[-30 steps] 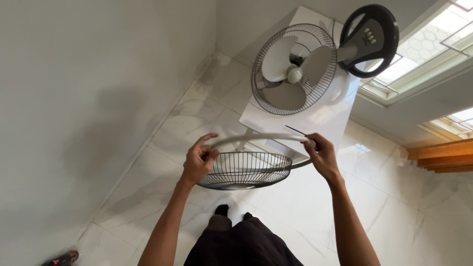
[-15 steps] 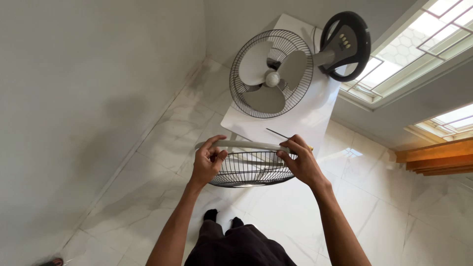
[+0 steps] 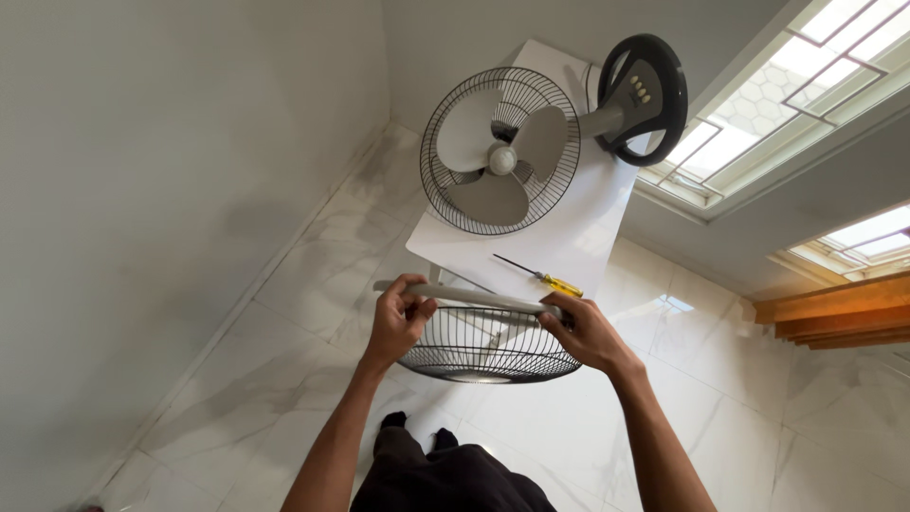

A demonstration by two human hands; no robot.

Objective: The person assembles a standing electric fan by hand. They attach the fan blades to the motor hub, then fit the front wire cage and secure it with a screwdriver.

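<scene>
One grey three-bladed desk fan [image 3: 500, 152] with its black wire rear grille, one detached black wire front grille [image 3: 488, 343], one grey plastic rim ring [image 3: 469, 296], one yellow-handled screwdriver [image 3: 540, 276], one white rectangular surface [image 3: 569, 237], two bare hands.

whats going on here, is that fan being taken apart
A person stands holding a black wire fan guard with a grey rim band in both hands, left hand and right hand gripping opposite sides. On the white table lies the grey desk fan, blades exposed, beside a yellow-handled screwdriver.
</scene>
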